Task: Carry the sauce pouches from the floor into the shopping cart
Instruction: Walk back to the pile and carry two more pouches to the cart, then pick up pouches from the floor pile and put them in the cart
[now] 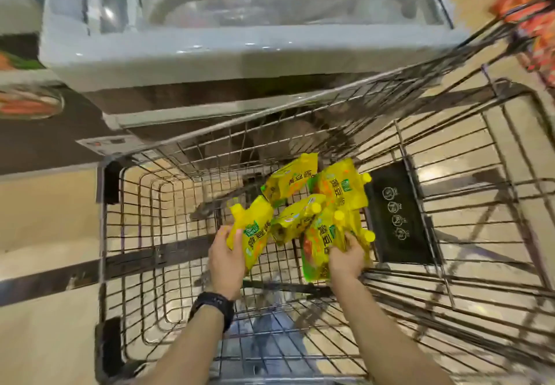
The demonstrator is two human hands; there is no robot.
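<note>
- The left hand (226, 257) is gripping one pouch (252, 234) with its fingers; the right hand (345, 260) is clutching a bundle (318, 246), both inside the cart (129, 234).
- More pouches (291, 183) are sitting just beyond; the load seems to be nearly delivered, with only the letting go remaining.
- No pouch is showing on the tan floor (45, 339); a freezer (240, 54) is standing ahead.

Left grip (225, 254) and right grip (345, 260) extend forward, curled.

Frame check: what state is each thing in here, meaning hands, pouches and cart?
Shopping cart: upright, beside a chest freezer.
Left hand: grips one sauce pouch over the cart.
Right hand: grips a bundle of pouches.
Loose pouches: inside the cart, free of both hands.
</note>
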